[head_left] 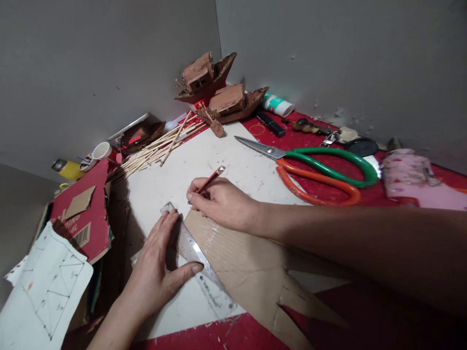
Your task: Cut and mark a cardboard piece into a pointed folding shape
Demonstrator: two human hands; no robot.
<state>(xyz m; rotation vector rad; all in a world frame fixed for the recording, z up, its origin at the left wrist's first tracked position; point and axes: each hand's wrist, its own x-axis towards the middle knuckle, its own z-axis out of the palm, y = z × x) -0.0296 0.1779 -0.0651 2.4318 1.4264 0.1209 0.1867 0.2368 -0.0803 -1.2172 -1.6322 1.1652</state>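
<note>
A clear plastic ruler lies slanted along the left edge of a brown cardboard piece. My left hand holds the ruler down, its fingertips on the upper end and its thumb on the middle. Between the thumb and fingers of my right hand is a red and black pencil, closed in the grip. This hand rests on the cardboard's upper end, and the pencil's tip is hidden by the fingers. Under the cardboard is a white board.
Large scissors with green and orange handles lie right of my right hand. Thin wooden sticks and cardboard boats are at the back. A paper with a drawn sketch leans against a red box at left.
</note>
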